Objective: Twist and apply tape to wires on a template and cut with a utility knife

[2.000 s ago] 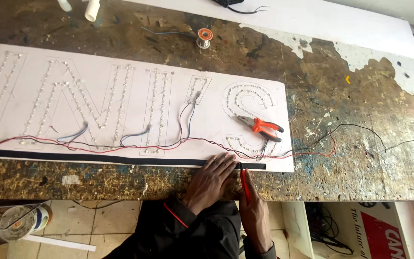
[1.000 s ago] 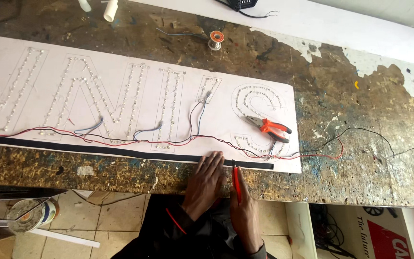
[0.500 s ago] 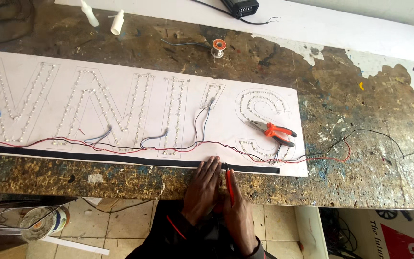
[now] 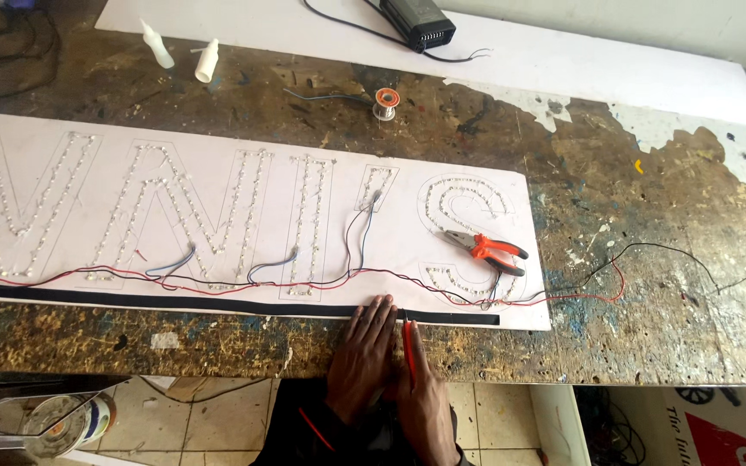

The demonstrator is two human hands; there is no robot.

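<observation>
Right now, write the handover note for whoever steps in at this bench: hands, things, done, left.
Left hand: flat, fingers on the black strip along the near edge of the white sign board.
Right hand: holds a thin red tool, tip at the strip.
Orange-handled pliers lie on the board's last letter; solder spool farther back.
Done: letters filled with small lights, red and black wires run along them.
Left: strip ends short of the board's right edge; wire tails lie loose on the bench.

The left hand (image 4: pixel 363 358) lies flat on the black strip (image 4: pixel 218 302) at the board's (image 4: pixel 218 173) near edge; the right hand (image 4: pixel 427 401) holds a red tool (image 4: pixel 408 345) beside it.
</observation>
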